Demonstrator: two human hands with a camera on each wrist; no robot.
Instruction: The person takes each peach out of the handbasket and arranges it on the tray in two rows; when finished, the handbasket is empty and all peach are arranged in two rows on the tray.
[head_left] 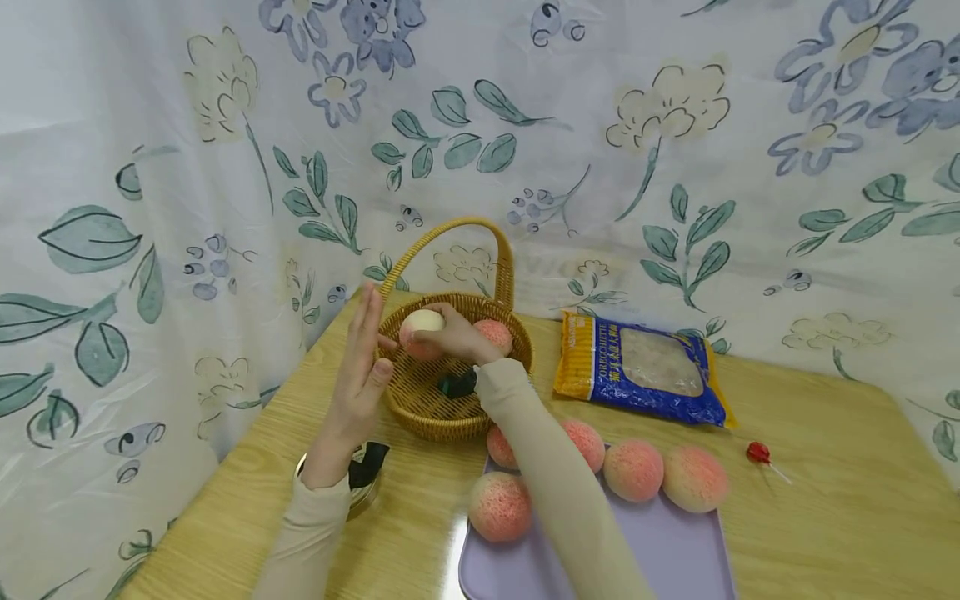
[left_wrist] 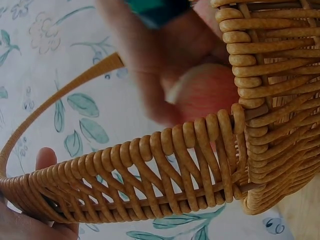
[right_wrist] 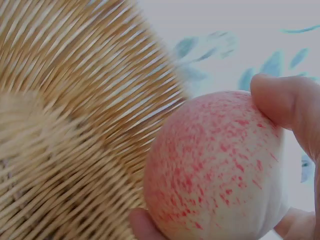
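Observation:
My right hand [head_left: 453,333] grips a pink-and-cream peach [right_wrist: 215,170], thumb and fingers spread round its sides, inside the wicker basket [head_left: 438,427]. In the right wrist view the woven wall lies close beside the fruit. My left hand [head_left: 358,383] is at the basket's left rim, near the foot of the arched handle [head_left: 448,223]. From the left wrist, one fingertip [left_wrist: 46,157] shows over the inner side of the rim, with the rest of that hand outside it. Another peach [head_left: 495,335] lies in the basket at the right.
Several more peaches [head_left: 633,471] sit along the edges of a lilac tray [head_left: 660,542]. Behind it lies a blue and yellow pasta bag [head_left: 652,367]. A red lollipop [head_left: 759,452] is at the right. A round tin [head_left: 365,502] stands under my left wrist. Flowered cloth [head_left: 570,167] hangs behind.

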